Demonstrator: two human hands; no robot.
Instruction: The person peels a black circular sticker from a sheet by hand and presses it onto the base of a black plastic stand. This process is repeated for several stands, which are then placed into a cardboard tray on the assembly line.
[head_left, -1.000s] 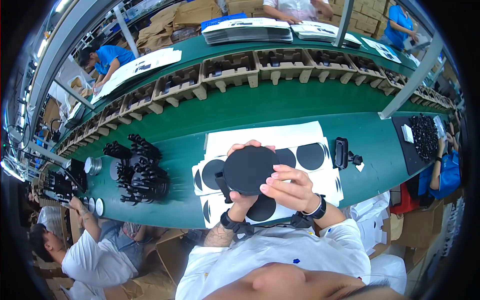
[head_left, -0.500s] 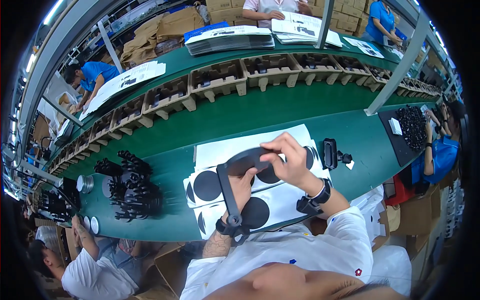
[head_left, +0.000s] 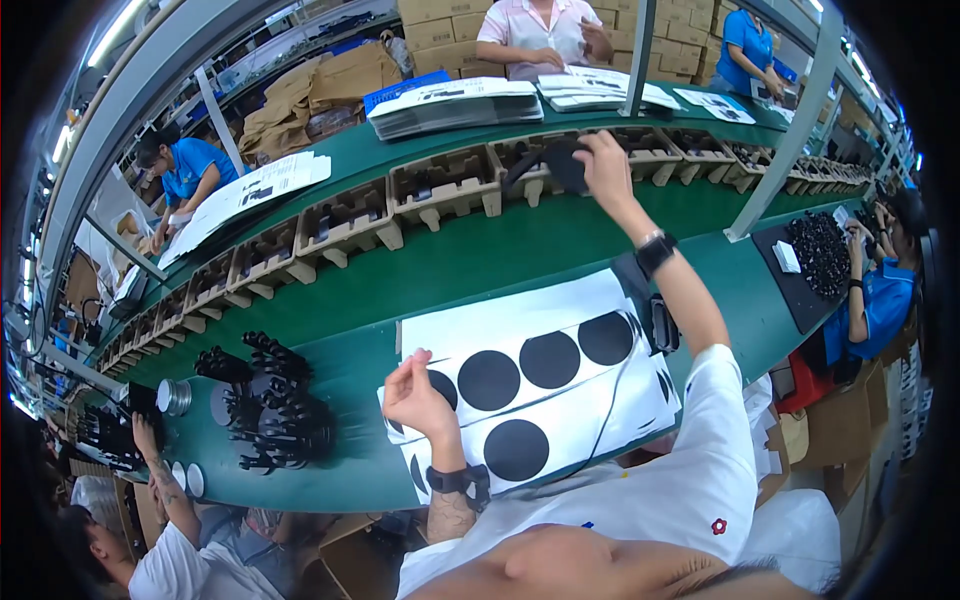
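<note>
My right hand [head_left: 607, 160] is stretched far forward and holds a pair of black headphones [head_left: 552, 162] over a brown pulp tray [head_left: 545, 152] on the raised green conveyor. My left hand [head_left: 413, 396] hovers near me with fingers loosely curled, holding nothing, above the left edge of white sheets [head_left: 530, 385] that carry several black round pads [head_left: 549, 359]. Both wrists wear dark bands.
More pulp trays [head_left: 446, 184] line the conveyor. A heap of black headphones [head_left: 272, 410] lies at my left. A small black device [head_left: 664, 324] sits right of the sheets. Stacked booklets [head_left: 462, 101] lie on the far shelf. Other people work at left, right and across.
My right hand has carried the headphones from above the white sheets forward to the tray on the conveyor. My left hand has let go and stayed near the sheets.
</note>
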